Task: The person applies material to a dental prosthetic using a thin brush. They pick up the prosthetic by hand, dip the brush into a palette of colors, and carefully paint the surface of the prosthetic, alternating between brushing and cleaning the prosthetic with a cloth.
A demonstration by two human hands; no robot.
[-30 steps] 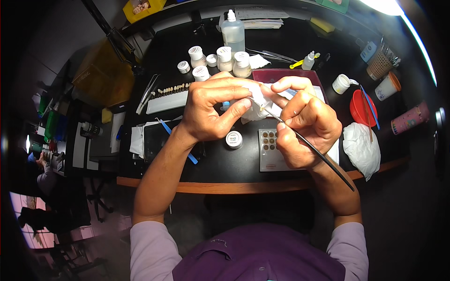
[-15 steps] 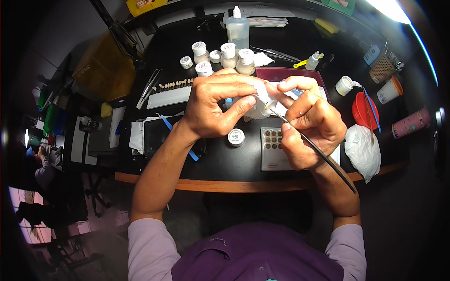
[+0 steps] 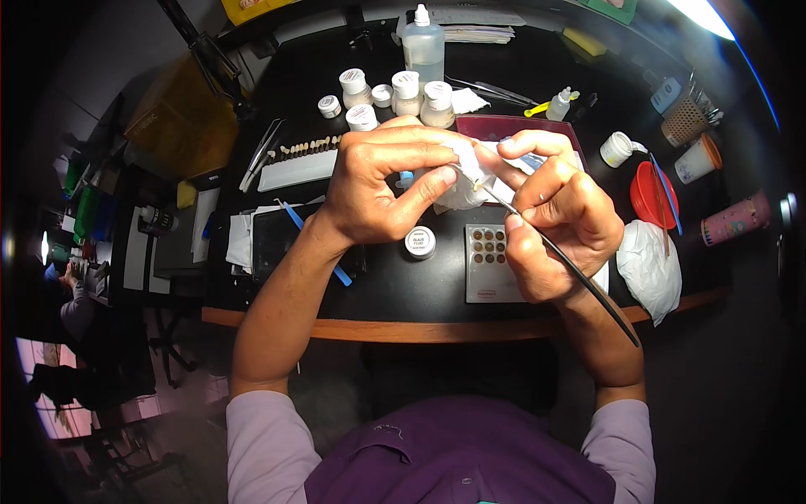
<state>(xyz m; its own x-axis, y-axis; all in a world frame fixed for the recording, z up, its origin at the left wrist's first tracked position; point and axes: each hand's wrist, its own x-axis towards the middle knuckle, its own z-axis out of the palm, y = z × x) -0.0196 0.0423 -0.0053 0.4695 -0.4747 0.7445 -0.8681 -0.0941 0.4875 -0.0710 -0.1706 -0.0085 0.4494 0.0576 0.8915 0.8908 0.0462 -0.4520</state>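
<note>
My left hand is closed, pinching a small pale piece whose details are too small to make out. White tissue shows at and below those fingertips. In my right hand is a fine paintbrush with a long black handle, held like a pen. Its tip meets or nearly meets the pale piece. Beneath the hands stand a small white-lidded pot and a palette of round brown wells, which my right hand partly covers.
Several white-capped jars stand at the back beside a large clear bottle. A tooth shade guide and tweezers lie to the left. On the right are a red bowl, crumpled white plastic and a pink cup.
Both hands keep their grips and almost the same place. The brush tip has shifted very slightly at the pale piece. The whole view has moved a little.
</note>
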